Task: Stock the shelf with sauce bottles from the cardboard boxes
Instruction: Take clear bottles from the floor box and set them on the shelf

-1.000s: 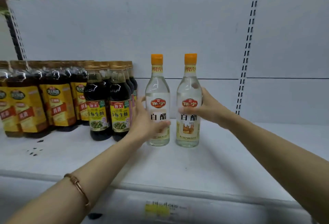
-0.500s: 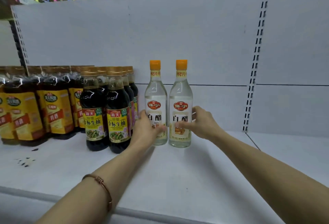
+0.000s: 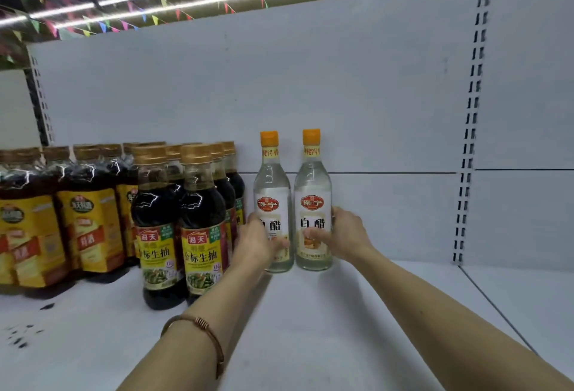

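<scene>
With both clear vinegar bottles upright at the back of the white shelf point(image 3: 326, 328), the step in hand reads as placement: seating the pair against the back panel point(image 3: 310, 79). Left vinegar bottle point(image 3: 271, 191) and right vinegar bottle point(image 3: 312, 188) stand side by side, touching or nearly so, orange caps level.

Left hand point(image 3: 253, 246) wraps the lower body of the left bottle, thumb across the label front, other fingers hidden behind. Right hand point(image 3: 343, 235) grips the right bottle the same way, thumb on the label, fingers curled round the far side.

Next move, as I judge it: let go cleanly without rocking either bottle, then go back for more stock. No cardboard box in view.

Just left, the dark soy sauce bottles point(image 3: 181, 226) stand in rows, nearest row close beside the left hand; little room there, so the wrist could knock them on withdrawal. Further left, shrink-wrapped yellow-labelled bottles point(image 3: 62, 219). Right of the pair, bare shelf runs to the slotted upright point(image 3: 466, 173). Dark specks point(image 3: 21, 334) mark the shelf front left. Copper bracelet point(image 3: 205, 331) on left wrist.
</scene>
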A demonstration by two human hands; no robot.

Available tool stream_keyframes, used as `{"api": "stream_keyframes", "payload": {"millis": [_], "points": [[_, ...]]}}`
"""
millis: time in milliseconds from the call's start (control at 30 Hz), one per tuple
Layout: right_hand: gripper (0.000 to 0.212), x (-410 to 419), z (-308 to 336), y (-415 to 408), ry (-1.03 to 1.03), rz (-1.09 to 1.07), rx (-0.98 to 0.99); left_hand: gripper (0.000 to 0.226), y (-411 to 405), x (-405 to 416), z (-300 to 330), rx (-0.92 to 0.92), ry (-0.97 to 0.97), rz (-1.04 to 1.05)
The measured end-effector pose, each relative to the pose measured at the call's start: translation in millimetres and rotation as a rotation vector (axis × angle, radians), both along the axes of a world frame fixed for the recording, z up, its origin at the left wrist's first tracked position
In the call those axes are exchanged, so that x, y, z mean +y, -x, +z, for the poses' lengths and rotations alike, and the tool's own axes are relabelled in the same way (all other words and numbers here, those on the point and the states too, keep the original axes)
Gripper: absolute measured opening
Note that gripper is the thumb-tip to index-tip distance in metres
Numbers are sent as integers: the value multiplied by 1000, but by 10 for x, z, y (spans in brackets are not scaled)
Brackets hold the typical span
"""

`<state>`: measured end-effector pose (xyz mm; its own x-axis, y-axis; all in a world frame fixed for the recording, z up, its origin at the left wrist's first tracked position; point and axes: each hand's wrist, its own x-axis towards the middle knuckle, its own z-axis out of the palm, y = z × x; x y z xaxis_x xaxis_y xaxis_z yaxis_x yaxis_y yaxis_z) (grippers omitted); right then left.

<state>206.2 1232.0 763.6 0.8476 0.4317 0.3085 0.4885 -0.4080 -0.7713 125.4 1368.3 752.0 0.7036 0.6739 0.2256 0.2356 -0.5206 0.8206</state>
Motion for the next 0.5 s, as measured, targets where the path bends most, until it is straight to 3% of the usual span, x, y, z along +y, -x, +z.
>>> {"api": "stream_keyframes", "payload": {"millis": [200, 500], "points": [[56, 68, -36, -74, 11, -58, -46, 55, -189, 64, -67, -28, -28, 51], [53, 69, -53, -74, 43, -51, -56, 59, -226, 32, -75, -34, -122, 67]]}}
